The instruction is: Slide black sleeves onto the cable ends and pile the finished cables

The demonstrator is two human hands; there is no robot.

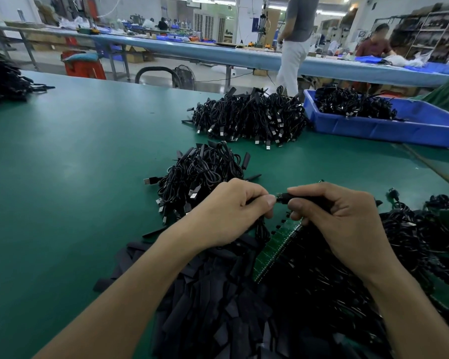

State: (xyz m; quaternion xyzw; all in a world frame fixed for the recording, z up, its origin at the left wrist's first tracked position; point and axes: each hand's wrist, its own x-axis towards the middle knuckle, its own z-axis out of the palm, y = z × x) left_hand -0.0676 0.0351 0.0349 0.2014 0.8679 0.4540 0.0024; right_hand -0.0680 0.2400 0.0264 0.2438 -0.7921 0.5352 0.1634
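Sleeving is mid-step: the left hand (pixel 233 211) pinches a cable end (pixel 279 197) against the black sleeve (pixel 294 197) gripped in the right hand's (pixel 342 218) curled fingers, above the loose sleeves (pixel 213 294) — next, I judge, a straight push home, then onto the near pile (pixel 200 174).

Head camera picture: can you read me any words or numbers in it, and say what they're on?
No text here can be read.
Marks on the green circuit board strip: too small to read.
The blue bin: no label shows.
The cardboard boxes far back: too blurred to read.
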